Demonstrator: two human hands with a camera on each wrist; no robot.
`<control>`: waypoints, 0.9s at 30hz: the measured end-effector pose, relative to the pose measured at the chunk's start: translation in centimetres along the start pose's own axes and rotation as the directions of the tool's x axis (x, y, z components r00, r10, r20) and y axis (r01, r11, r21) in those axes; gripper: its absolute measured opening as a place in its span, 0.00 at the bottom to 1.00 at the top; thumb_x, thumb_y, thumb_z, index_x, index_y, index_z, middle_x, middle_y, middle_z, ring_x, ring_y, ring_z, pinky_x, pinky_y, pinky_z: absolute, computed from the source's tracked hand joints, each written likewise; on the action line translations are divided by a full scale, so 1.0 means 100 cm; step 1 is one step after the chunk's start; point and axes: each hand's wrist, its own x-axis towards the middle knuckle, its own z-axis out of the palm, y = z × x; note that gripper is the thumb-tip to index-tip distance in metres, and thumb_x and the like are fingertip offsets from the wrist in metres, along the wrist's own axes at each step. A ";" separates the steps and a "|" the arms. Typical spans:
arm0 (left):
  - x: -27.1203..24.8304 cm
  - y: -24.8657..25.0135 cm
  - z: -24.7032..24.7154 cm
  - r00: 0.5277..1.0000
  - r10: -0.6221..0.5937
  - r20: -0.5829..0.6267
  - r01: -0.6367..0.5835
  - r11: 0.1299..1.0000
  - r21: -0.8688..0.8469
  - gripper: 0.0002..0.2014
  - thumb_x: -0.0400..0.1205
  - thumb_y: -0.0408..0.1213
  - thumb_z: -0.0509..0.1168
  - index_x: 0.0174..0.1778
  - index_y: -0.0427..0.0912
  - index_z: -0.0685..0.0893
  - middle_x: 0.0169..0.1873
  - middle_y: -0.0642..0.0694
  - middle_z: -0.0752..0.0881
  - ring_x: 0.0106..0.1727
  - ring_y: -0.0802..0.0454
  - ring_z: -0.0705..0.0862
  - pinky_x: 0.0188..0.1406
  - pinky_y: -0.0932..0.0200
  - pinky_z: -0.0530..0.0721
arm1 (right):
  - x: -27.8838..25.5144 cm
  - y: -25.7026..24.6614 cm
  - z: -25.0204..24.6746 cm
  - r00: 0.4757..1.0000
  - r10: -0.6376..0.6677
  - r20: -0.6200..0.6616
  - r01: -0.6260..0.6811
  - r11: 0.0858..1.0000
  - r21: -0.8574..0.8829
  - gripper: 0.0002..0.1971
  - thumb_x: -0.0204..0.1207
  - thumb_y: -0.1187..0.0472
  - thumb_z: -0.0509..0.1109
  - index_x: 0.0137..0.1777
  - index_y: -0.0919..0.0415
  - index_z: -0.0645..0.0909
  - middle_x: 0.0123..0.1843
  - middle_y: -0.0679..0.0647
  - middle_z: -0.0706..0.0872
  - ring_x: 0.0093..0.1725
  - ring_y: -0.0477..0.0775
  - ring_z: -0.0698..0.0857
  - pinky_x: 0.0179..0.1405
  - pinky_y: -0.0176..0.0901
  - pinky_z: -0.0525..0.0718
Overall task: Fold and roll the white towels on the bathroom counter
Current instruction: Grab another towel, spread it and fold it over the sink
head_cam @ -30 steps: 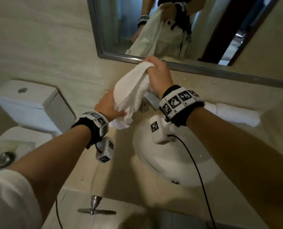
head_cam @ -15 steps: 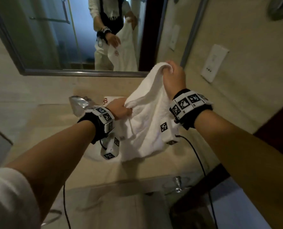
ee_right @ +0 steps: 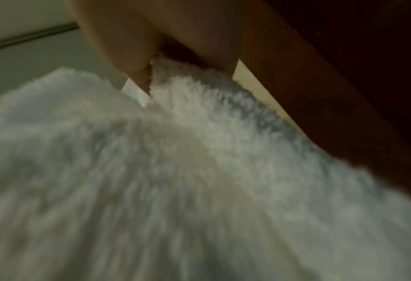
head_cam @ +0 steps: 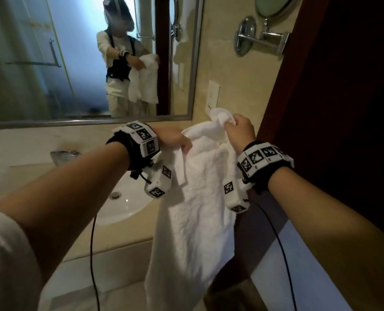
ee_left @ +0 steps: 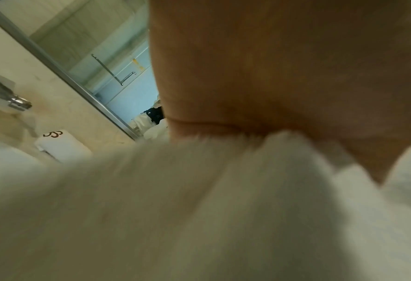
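Note:
A white towel (head_cam: 197,209) hangs in the air in front of me, past the right end of the counter (head_cam: 40,173). My left hand (head_cam: 177,140) pinches its upper left edge. My right hand (head_cam: 238,129) grips a bunched corner held a little higher, near the wall. The cloth falls loose and unfolded below both hands. Both wrist views are filled by blurred white towel (ee_left: 199,209) (ee_right: 151,180) under each palm. A second folded white towel (ee_left: 62,146) with a dark logo lies on the counter by the mirror.
A round white sink (head_cam: 128,198) is set in the beige counter, with a chrome faucet (head_cam: 63,156) behind it. A large mirror (head_cam: 78,59) covers the wall. A dark wooden door frame (head_cam: 321,108) stands right beside my right hand. A chrome wall mirror mount (head_cam: 260,39) juts out above.
My view swung right, from the toilet and sink toward the door. The towel has opened from a bunched wad into a long hanging sheet, and my hands have spread apart along its top edge.

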 end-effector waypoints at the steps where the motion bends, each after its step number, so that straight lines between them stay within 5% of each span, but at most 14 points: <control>1: 0.006 -0.006 0.003 0.997 -0.054 0.060 0.053 0.998 0.017 0.05 0.63 0.34 0.68 0.30 0.40 0.78 0.30 0.43 0.75 0.29 0.49 0.72 0.29 0.60 0.70 | 0.001 0.006 0.000 0.999 0.026 0.022 -0.025 0.999 -0.030 0.08 0.78 0.64 0.58 0.39 0.62 0.75 0.38 0.58 0.77 0.41 0.54 0.75 0.36 0.42 0.69; 3: 0.019 -0.025 0.013 0.971 -0.171 0.165 0.148 0.979 0.143 0.06 0.75 0.34 0.68 0.44 0.36 0.82 0.35 0.43 0.78 0.31 0.50 0.76 0.29 0.62 0.75 | 0.003 0.022 0.005 0.996 0.088 0.032 -0.084 0.992 -0.095 0.09 0.77 0.65 0.56 0.45 0.65 0.78 0.44 0.61 0.80 0.44 0.58 0.78 0.41 0.44 0.72; 6: 0.036 -0.063 0.023 0.944 -0.269 0.191 0.178 0.902 0.393 0.17 0.85 0.34 0.57 0.70 0.32 0.74 0.46 0.43 0.77 0.43 0.48 0.76 0.29 0.68 0.72 | 0.007 0.051 0.025 0.983 0.170 0.063 -0.154 0.965 -0.212 0.10 0.79 0.67 0.54 0.48 0.64 0.79 0.49 0.62 0.80 0.52 0.62 0.80 0.45 0.45 0.72; 8: 0.056 -0.094 0.020 0.933 -0.295 0.204 0.184 0.882 0.433 0.18 0.86 0.34 0.57 0.71 0.33 0.74 0.50 0.43 0.75 0.46 0.48 0.76 0.27 0.69 0.73 | 0.012 0.075 0.048 0.972 0.213 0.095 -0.179 0.943 -0.281 0.11 0.78 0.68 0.55 0.48 0.67 0.80 0.50 0.65 0.81 0.52 0.63 0.80 0.46 0.45 0.73; 11: 0.087 -0.135 0.010 0.932 -0.314 0.182 0.210 0.876 0.434 0.17 0.86 0.35 0.55 0.68 0.30 0.76 0.50 0.41 0.79 0.33 0.49 0.79 0.24 0.67 0.79 | 0.025 0.110 0.091 0.947 0.282 0.153 -0.196 0.887 -0.417 0.12 0.80 0.66 0.53 0.48 0.67 0.79 0.52 0.66 0.83 0.52 0.65 0.81 0.50 0.49 0.77; 16: 0.145 -0.188 -0.013 0.981 -0.159 0.110 0.099 0.901 0.423 0.18 0.85 0.31 0.54 0.71 0.38 0.75 0.67 0.39 0.79 0.66 0.41 0.78 0.50 0.57 0.74 | 0.060 0.149 0.152 0.923 0.330 0.197 -0.180 0.823 -0.539 0.11 0.79 0.69 0.54 0.46 0.67 0.78 0.48 0.67 0.83 0.47 0.64 0.80 0.43 0.46 0.74; 18: 0.169 -0.205 -0.018 0.991 -0.102 0.089 0.059 0.916 0.397 0.17 0.85 0.30 0.54 0.69 0.38 0.77 0.68 0.38 0.79 0.69 0.40 0.76 0.63 0.54 0.73 | 0.073 0.159 0.170 0.915 0.358 0.184 -0.190 0.787 -0.587 0.12 0.79 0.69 0.54 0.35 0.62 0.73 0.36 0.59 0.78 0.44 0.62 0.77 0.40 0.44 0.70; 20: 0.188 -0.217 -0.021 0.998 -0.042 0.052 0.021 0.936 0.351 0.17 0.84 0.28 0.54 0.67 0.39 0.80 0.68 0.39 0.80 0.70 0.41 0.77 0.65 0.55 0.72 | 0.082 0.169 0.185 0.906 0.390 0.166 -0.208 0.751 -0.627 0.12 0.79 0.68 0.55 0.33 0.60 0.69 0.38 0.58 0.76 0.43 0.60 0.76 0.40 0.43 0.69; 23: 0.216 -0.233 -0.025 0.999 -0.006 0.043 -0.007 0.953 0.304 0.20 0.83 0.25 0.52 0.66 0.42 0.81 0.68 0.40 0.80 0.69 0.42 0.77 0.65 0.56 0.73 | 0.093 0.179 0.214 0.901 0.371 0.225 -0.138 0.736 -0.663 0.10 0.78 0.61 0.62 0.56 0.64 0.78 0.59 0.64 0.79 0.61 0.64 0.77 0.52 0.48 0.76; 25: 0.233 -0.241 -0.027 0.999 0.015 0.033 -0.024 0.958 0.284 0.22 0.81 0.23 0.52 0.65 0.45 0.82 0.68 0.41 0.80 0.69 0.42 0.77 0.66 0.56 0.73 | 0.099 0.178 0.237 0.843 0.382 0.378 -0.073 0.779 -0.623 0.28 0.74 0.50 0.70 0.72 0.56 0.69 0.72 0.59 0.71 0.72 0.63 0.69 0.69 0.53 0.72; 27: 0.249 -0.248 -0.025 0.999 0.034 0.027 -0.040 0.968 0.249 0.23 0.79 0.23 0.53 0.65 0.47 0.81 0.67 0.42 0.81 0.69 0.42 0.77 0.67 0.55 0.73 | 0.107 0.173 0.263 0.751 0.389 0.533 -0.093 0.862 -0.498 0.45 0.66 0.42 0.75 0.79 0.50 0.56 0.77 0.56 0.67 0.76 0.61 0.67 0.75 0.58 0.68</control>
